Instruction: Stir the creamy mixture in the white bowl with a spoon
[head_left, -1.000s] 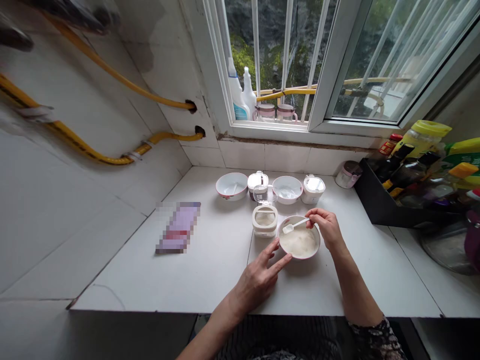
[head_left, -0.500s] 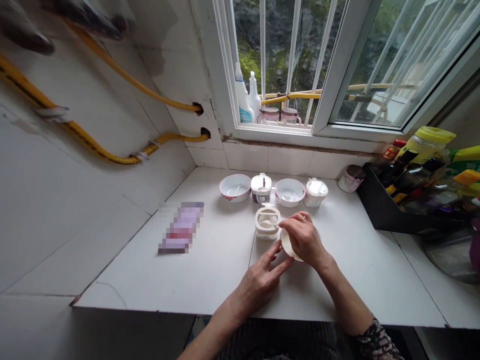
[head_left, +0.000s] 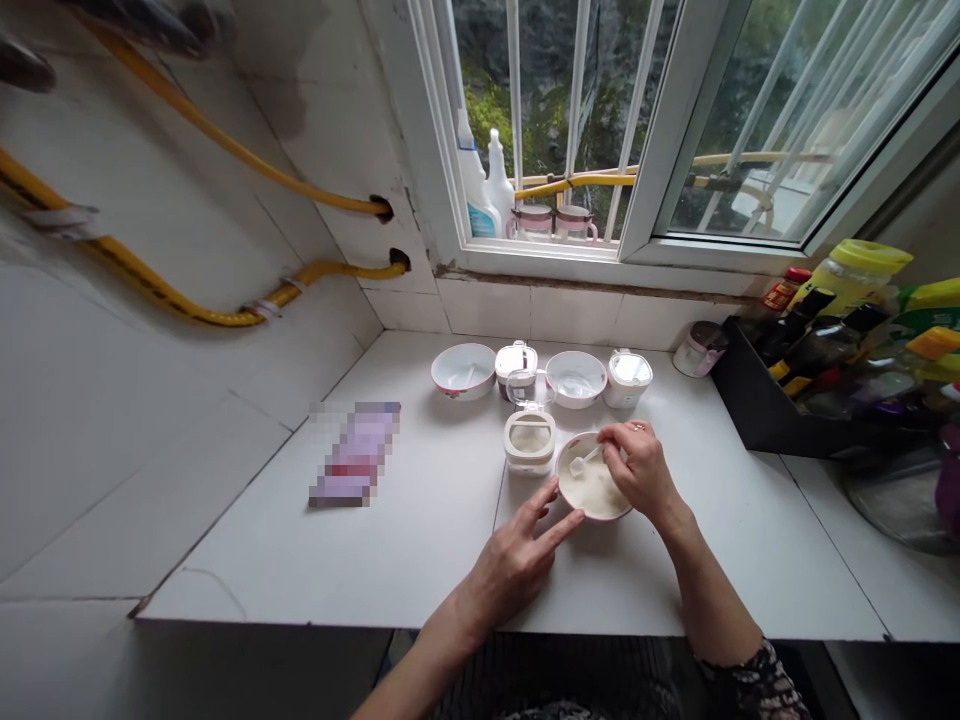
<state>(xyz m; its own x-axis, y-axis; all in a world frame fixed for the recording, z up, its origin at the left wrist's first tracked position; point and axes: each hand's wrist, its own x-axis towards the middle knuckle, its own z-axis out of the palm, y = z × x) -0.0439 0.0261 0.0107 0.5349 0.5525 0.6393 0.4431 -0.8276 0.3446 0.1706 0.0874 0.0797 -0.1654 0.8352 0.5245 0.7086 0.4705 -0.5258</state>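
My right hand (head_left: 637, 470) pinches a small white spoon (head_left: 587, 460) by its handle, with the spoon's head over the pale powder in a bowl (head_left: 596, 517). My left hand (head_left: 517, 555) is open, fingers spread, its index and middle fingertips at the bowl's near left rim. An open seasoning jar (head_left: 530, 462) with a cream rim stands just left of the bowl, its clear lid (head_left: 531, 388) raised behind it. Farther back are a lidded jar with dark contents (head_left: 516, 360), a white lidded jar (head_left: 629, 378), and two bowls, a left one (head_left: 463, 385) and a right one (head_left: 576, 390).
A blurred purple packet (head_left: 360, 455) lies on the counter (head_left: 262, 560) at left. To the right a black bin (head_left: 776, 430) holds several bottles, with a small jar (head_left: 699, 350) beside it. Spray bottles (head_left: 487, 190) stand on the windowsill; yellow pipes (head_left: 225, 317) run along the left wall.
My right hand has moved right with the spoon, from the open jar to over the bowl. More of the powder in the bowl shows now. My left hand stays at the rim.
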